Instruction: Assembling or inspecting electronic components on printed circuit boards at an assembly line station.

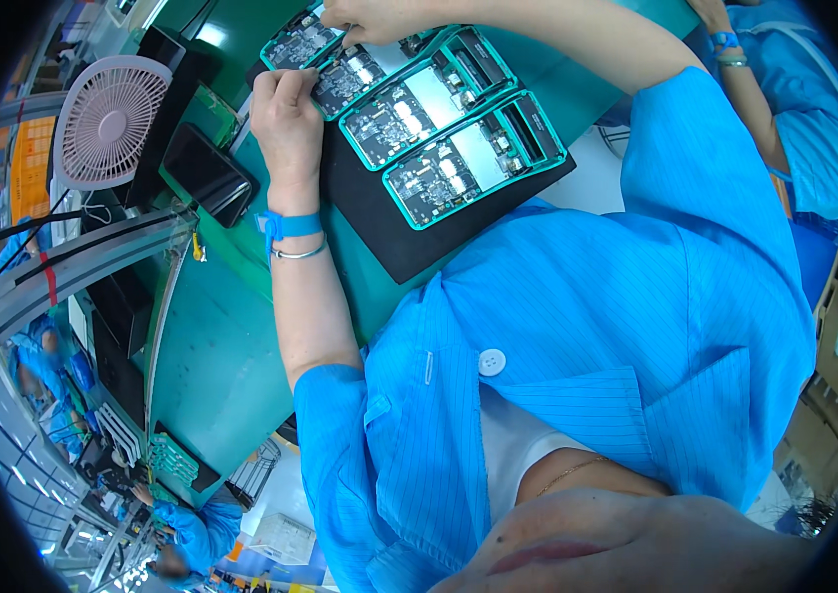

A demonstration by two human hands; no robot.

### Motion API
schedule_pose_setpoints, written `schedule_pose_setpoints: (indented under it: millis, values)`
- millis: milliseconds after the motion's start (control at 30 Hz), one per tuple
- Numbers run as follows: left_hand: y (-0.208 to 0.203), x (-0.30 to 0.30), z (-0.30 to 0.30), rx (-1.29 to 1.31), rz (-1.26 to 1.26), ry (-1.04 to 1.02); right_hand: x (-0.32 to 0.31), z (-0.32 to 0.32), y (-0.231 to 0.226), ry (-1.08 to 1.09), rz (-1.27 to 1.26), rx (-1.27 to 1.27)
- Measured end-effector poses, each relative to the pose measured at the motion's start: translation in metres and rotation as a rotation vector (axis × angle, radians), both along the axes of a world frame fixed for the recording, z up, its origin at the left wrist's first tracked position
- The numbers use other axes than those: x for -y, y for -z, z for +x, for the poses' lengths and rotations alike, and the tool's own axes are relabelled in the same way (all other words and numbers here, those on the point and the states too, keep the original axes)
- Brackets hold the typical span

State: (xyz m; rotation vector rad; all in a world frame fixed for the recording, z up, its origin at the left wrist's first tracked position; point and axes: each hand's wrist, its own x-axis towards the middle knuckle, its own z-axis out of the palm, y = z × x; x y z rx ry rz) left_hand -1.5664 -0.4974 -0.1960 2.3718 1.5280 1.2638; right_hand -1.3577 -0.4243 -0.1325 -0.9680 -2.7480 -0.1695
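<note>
Several teal housings with bare circuit boards inside lie side by side on a black mat (379, 227). The nearest housing (478, 163) and the second housing (427, 111) show in full. My left hand (287, 124), with a blue strap at its wrist, is closed, its fingertips at the left end of the third housing (352, 77). Over the gap between that one and the farthest housing (298, 42) bends my right hand (379, 20), its fingers pinched together and pointing down at the boards. What it pinches is hidden or too small to make out.
A pink fan (113, 123) stands to the left, with a dark phone-like device (209, 173) beside it on the green table (211, 366). Green boards (172, 457) lie at the table's lower left. Another person in blue (804, 109) is close at the right.
</note>
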Motion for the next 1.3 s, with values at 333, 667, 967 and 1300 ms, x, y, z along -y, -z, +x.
schedule_pose_setpoints:
  millis: [333,667,967,1300]
  values:
    - [-0.003,-0.001,-0.005,0.025,-0.019,0.033,-0.001,0.002,-0.004,-0.080,-0.069,0.013]
    - [0.000,0.000,-0.013,0.007,-0.014,0.044,0.021,-0.027,-0.025,0.061,0.002,0.225]
    - [-0.002,-0.004,-0.013,-0.004,-0.024,0.105,0.001,-0.001,-0.005,-0.078,-0.115,-0.004]
    - [-0.014,-0.019,-0.021,-0.129,-0.093,0.219,-0.002,-0.010,0.005,-0.015,-0.045,0.073]
